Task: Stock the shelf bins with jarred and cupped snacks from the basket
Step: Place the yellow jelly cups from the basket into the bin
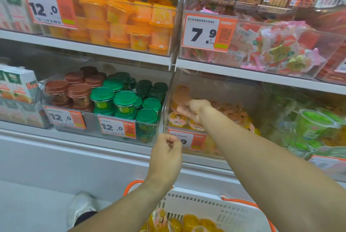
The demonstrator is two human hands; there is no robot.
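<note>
- A person's right hand (192,110) reaches over the front wall of a clear bin (166,119) on the lower shelf, fingers extended and relaxed above the pink-lidded cups (178,118) already inside; whether it carries anything cannot be told.
- The left hand (165,154) hovers near the bin's price tag (187,141), fingers curled, gripping nothing visible.
- More cups (189,221) wait in the white basket (234,211), nearest the camera.
- Risk, as judged: a cup set atop the loose pile could roll forward over the low front wall, or the withdrawing wrist could knock the tag off.
</note>
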